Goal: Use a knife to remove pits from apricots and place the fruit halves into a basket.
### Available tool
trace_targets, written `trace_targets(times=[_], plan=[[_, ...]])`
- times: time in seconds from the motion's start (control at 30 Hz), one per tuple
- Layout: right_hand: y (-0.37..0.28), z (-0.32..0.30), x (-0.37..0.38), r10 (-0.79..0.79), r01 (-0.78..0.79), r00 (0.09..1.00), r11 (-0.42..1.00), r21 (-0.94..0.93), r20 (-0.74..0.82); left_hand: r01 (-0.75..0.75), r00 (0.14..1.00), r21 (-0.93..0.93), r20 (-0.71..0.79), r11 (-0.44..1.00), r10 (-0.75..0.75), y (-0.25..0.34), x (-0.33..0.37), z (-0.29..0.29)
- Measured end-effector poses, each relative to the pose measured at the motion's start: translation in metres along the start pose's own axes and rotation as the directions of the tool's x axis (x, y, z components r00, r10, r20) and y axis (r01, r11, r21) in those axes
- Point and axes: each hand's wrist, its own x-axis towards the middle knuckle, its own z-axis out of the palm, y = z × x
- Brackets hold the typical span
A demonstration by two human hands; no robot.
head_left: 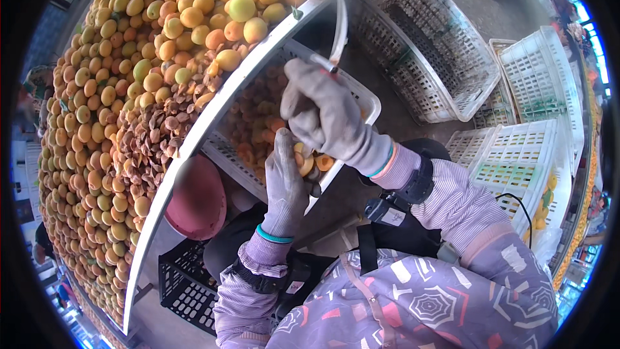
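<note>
My left hand, in a grey glove, is curled over a white crate, with cut apricot between its fingers and thumb. My right hand, gloved alike, is closed in a fist just above and to the right of it. A small black and red end shows by its knuckles; the rest of what it grips is hidden. Orange apricot pieces fill the crate below both hands.
Whole apricots heap over a white-edged table on the left, with a pile of brown pits near its edge. A pink basin and black crate stand below. White crates stand at right.
</note>
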Motion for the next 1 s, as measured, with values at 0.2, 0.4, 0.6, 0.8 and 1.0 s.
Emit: trace_targets(times=[0.2,0.4,0.6,0.8,1.0], plan=[[-0.001,-0.014,0.011,0.152,-0.142,0.988,0.943,0.302,-0.011,0.003,1.000,-0.102,0.013,0.995,-0.002,0.012,-0.011,0.003],[0.002,-0.016,0.017,0.201,-0.177,0.979,0.896,0.408,-0.016,-0.035,0.999,-0.249,-0.046,0.968,0.024,0.018,-0.012,0.011],[-0.004,-0.009,0.009,0.162,-0.140,0.986,0.920,0.365,-0.032,-0.021,1.000,-0.256,-0.021,0.966,0.016,0.014,-0.007,0.006],[-0.002,-0.016,0.010,0.115,-0.136,0.988,0.958,0.253,0.099,-0.015,1.000,-0.154,0.023,0.988,0.018,0.010,-0.006,0.008],[0.004,-0.030,0.022,0.177,-0.157,0.984,0.911,0.382,-0.016,-0.043,0.999,-0.213,-0.010,0.976,0.042,0.011,-0.004,0.017]])
